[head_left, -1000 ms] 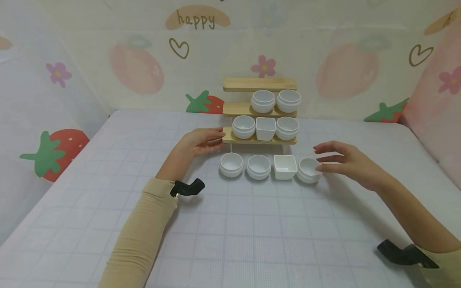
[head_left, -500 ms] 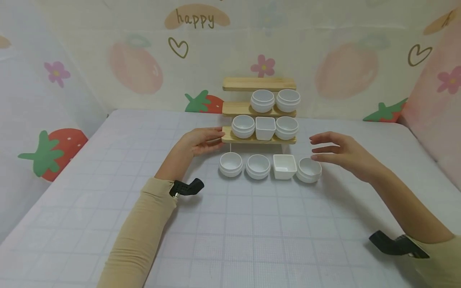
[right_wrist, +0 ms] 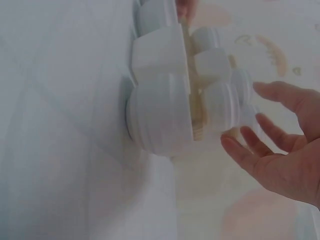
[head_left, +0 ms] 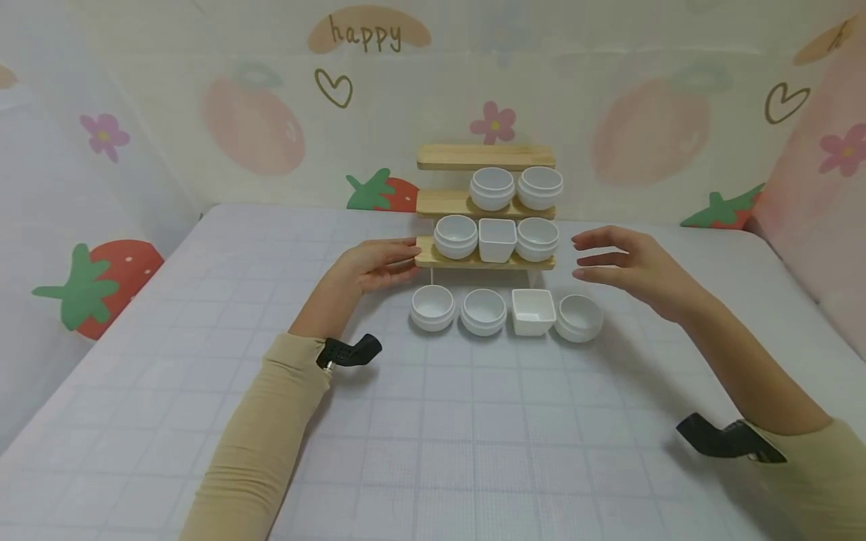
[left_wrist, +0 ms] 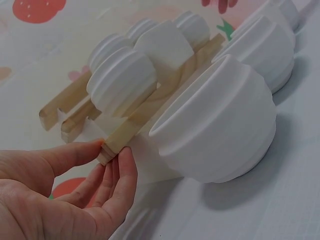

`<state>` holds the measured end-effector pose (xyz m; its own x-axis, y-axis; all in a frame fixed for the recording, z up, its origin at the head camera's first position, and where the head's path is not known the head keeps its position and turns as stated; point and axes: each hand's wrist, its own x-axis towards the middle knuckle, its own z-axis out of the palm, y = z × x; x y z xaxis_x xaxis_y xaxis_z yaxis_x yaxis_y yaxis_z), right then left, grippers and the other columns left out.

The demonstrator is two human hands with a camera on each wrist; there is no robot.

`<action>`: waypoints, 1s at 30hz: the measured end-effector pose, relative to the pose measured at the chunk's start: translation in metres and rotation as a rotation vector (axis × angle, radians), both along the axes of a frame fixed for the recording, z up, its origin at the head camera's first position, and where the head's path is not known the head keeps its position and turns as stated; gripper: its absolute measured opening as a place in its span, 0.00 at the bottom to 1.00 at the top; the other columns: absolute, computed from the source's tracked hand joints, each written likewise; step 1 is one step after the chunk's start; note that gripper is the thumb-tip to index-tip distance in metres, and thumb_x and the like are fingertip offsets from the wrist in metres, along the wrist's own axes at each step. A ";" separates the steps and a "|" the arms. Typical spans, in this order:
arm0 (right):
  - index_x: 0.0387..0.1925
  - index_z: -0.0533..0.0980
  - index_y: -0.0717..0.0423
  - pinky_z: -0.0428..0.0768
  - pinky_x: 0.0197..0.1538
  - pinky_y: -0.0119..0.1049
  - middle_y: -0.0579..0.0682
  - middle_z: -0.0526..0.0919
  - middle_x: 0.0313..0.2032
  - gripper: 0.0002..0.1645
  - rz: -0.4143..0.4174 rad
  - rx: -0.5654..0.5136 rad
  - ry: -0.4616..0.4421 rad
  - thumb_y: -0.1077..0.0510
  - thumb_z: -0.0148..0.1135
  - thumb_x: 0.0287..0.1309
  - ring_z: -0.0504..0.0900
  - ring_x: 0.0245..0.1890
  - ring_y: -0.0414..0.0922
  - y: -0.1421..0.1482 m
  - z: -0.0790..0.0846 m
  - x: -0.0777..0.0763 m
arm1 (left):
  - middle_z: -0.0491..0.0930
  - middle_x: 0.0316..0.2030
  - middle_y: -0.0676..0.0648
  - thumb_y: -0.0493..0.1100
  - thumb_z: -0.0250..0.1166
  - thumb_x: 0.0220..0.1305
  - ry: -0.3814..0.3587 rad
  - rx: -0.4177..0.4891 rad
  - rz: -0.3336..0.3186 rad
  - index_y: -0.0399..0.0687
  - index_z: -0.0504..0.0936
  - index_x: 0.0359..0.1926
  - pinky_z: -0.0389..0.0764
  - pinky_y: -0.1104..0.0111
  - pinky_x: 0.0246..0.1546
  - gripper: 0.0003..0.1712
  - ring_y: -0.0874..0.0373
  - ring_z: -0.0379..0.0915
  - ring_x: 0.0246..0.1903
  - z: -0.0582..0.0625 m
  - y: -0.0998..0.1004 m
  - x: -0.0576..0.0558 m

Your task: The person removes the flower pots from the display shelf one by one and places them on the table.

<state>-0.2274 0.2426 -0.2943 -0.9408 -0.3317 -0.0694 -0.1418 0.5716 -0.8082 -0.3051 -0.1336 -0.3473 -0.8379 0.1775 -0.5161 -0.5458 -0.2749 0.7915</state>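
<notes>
A tiered wooden rack stands at the back of the table. My left hand pinches the left end of its lowest board, thumb above and fingers beneath. On that board sit a round white bowl, a square white bowl and another round bowl. Two round bowls occupy the right part of the middle board; the top board carries none. To the right of the rack, my right hand hovers with fingers spread and loosely bent, holding nothing.
In front of the rack, a row on the table has a round bowl, a second round bowl, a square bowl and a round bowl at the right end. A printed cloth hangs behind.
My right hand has risen away from the rightmost front bowl, moving back and slightly left toward the rack. My left hand keeps its hold on the board, and the bowls stay in place.
</notes>
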 end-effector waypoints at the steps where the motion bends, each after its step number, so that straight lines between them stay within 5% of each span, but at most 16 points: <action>1: 0.74 0.65 0.62 0.80 0.68 0.41 0.60 0.69 0.73 0.35 -0.001 -0.001 0.004 0.56 0.65 0.74 0.75 0.70 0.59 -0.001 0.001 -0.001 | 0.77 0.51 0.45 0.31 0.61 0.77 -0.001 -0.001 0.001 0.44 0.70 0.77 0.87 0.73 0.32 0.31 0.56 0.77 0.46 0.000 0.000 0.000; 6: 0.74 0.66 0.63 0.80 0.60 0.24 0.60 0.70 0.72 0.34 -0.006 -0.005 0.040 0.56 0.66 0.74 0.76 0.69 0.59 -0.007 0.009 -0.005 | 0.77 0.52 0.45 0.31 0.61 0.76 0.001 -0.001 0.001 0.44 0.70 0.77 0.88 0.73 0.33 0.31 0.56 0.77 0.47 0.000 -0.001 -0.001; 30: 0.68 0.72 0.67 0.82 0.48 0.17 0.66 0.76 0.65 0.30 -0.017 -0.046 0.215 0.63 0.69 0.69 0.80 0.62 0.61 -0.034 0.045 -0.037 | 0.78 0.48 0.46 0.32 0.62 0.76 0.002 -0.015 -0.014 0.45 0.71 0.77 0.88 0.73 0.32 0.31 0.57 0.78 0.43 0.001 -0.002 0.003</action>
